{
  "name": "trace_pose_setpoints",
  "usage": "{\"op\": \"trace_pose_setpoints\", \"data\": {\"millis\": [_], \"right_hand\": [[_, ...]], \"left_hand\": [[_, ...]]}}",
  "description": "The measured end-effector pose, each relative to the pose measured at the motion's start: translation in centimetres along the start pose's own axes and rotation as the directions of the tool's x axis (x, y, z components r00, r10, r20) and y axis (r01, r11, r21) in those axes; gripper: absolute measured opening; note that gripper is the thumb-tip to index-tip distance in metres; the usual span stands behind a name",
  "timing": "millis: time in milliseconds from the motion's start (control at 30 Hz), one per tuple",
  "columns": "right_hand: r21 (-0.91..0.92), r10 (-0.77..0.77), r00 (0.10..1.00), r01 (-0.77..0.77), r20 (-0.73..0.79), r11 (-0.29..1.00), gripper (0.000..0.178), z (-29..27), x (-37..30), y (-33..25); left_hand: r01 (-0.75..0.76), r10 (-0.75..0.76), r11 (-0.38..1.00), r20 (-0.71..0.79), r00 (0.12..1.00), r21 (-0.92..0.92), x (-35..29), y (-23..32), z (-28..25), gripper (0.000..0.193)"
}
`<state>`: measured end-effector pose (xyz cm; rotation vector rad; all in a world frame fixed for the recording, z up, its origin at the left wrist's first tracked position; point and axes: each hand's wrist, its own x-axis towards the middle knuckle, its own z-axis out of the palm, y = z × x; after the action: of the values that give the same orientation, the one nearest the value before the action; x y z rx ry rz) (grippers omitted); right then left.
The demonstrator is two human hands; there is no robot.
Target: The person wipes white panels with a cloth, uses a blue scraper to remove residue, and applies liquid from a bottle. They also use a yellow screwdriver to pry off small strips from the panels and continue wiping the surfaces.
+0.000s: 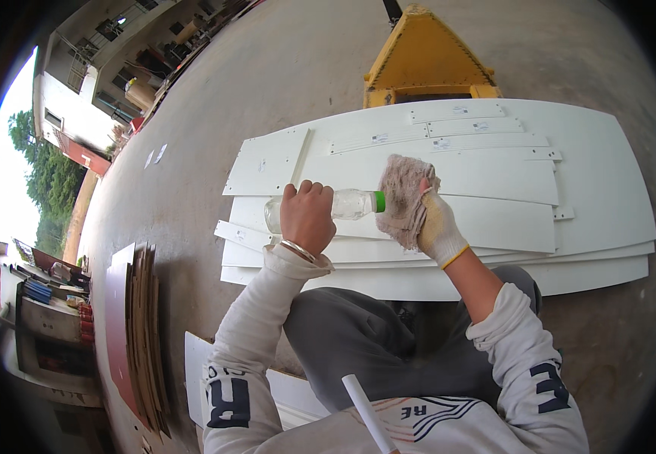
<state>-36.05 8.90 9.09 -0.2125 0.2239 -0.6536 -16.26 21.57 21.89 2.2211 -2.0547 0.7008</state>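
Gripping a clear bottle [353, 204] around its body, the left hand [309, 218] shows bare in the head view, its fingers curled close and a bracelet [298, 250] at the wrist. The bottle lies sideways in that fist, its green cap [380, 201] pointing right, toward a worn, pinkish-grey rag [400, 198]. The right hand [441, 231], in a pale knitted glove with a yellow cuff, pinches the rag at its right edge, thumb up. Cap and rag are right beside each other; I can't tell from here whether they touch.

Both things are over a low spread of white panels [486, 175], several layers deep, some narrow strips bearing small labels. I can't make out whether the rag rests on them. The person sits close up against the near edge, grey trousers [354, 333] bent at the knee. Beyond the far edge stands a yellow pallet jack [428, 57] on the concrete floor [297, 68]. Off to the left, a row of boards [145, 340] stands on edge.
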Motion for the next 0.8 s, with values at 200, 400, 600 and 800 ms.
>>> {"op": "trace_pose_setpoints", "data": {"millis": [200,400,600,800], "right_hand": [[0.016,0.021,1.0,-0.021,-0.007,1.0,0.05,0.0,-0.1,1.1],[-0.035,0.068,0.997,-0.066,0.037,0.997,0.059,2.4,-0.9,0.8],[0.131,0.229,0.957,-0.254,0.18,0.958,0.063,2.5,-1.0,2.3],[0.109,0.276,0.928,-0.311,0.251,0.944,0.062,2.9,-1.4,5.1]], "left_hand": [[0.046,-0.047,0.999,-0.105,0.993,-0.014,1.9,-0.7,-0.5,0.016],[-0.058,0.057,0.998,-0.03,0.998,-0.028,-0.7,-0.1,-0.5,0.022],[0.083,-0.084,0.996,-0.06,0.995,-0.012,-3.1,-3.0,1.3,0.021],[0.147,-0.15,0.978,-0.011,0.989,-0.147,-7.5,-4.1,3.1,0.027]]}}
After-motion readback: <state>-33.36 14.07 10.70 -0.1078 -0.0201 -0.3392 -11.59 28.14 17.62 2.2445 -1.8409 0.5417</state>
